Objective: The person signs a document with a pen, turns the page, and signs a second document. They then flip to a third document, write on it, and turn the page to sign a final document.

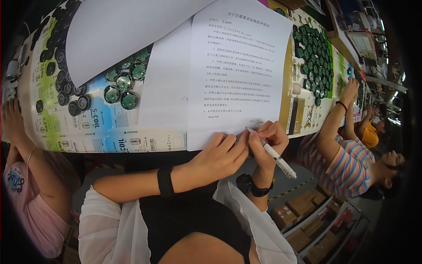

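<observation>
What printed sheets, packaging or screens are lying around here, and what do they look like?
Printed form: white sheet under the right hand.
Blank sheet: white, upper left.
Flattened packaging card: blue, green and white, covering the bench.
Patterned card: cream and gold, at right.
Screen: small, pale, far right.

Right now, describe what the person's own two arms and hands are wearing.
Both hands are bare: no gloves, no rings that can be seen. The left hand has a plain black band around its wrist. The right hand has a black wristwatch with a dark face. Loose, thin white sleeves cover the upper arms and hang open at the elbows, leaving both forearms uncovered.
</observation>
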Motion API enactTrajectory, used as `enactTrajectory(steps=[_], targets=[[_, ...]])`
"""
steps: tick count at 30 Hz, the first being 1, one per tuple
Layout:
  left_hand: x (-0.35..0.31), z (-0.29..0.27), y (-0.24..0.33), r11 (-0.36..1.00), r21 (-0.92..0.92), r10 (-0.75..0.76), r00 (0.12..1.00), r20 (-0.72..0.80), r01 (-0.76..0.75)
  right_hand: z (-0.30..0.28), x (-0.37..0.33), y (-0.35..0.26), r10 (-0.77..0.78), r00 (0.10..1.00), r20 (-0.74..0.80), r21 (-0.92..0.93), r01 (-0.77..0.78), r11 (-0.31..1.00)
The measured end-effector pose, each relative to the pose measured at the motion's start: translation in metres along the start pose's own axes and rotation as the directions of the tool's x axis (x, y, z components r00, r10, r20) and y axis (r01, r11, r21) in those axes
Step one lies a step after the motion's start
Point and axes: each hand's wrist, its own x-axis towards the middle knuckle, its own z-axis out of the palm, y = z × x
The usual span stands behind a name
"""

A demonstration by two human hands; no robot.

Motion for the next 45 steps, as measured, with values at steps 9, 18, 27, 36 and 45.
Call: enactTrajectory(steps=[9, 18, 27, 36, 45], targets=[[-0.0004, 0.0001, -0.0007, 1.000, -0.010, 0.014, 1.000, 0.010, -0.014, -0.0036, 0.0008, 0.0024, 0.005, 1.000, -0.005, 0.046, -0.005, 0.999], [0.0012, -0.0025, 0.0001, 0.998, -0.056, -0.016, 1.000, 0.005, 0.016, -0.0022, 0.0017, 0.0015, -0.002, 1.000, -0.025, 0.025, 0.002, 1.000], [0.0004, -0.0009, -0.0005, 1.000, -0.017, -0.001, 1.000, 0.009, 0.001, -0.0034, 0.0024, 0.0024, -0.011, 1.000, -0.010, 0.037, 0.011, 0.999], [0.0000, 0.0000, -0.0003, 1.000, -0.009, 0.006, 1.000, 0.006, -0.006, -0.0020, 0.0016, -0.0004, 0.005, 1.000, -0.025, 0.030, -0.004, 1.000], [-0.0001, -0.0005, 0.0003, 0.999, -0.048, -0.021, 1.000, -0.007, 0.020, -0.0033, 0.0021, 0.0048, -0.008, 0.999, -0.042, 0.042, 0.010, 0.999]])
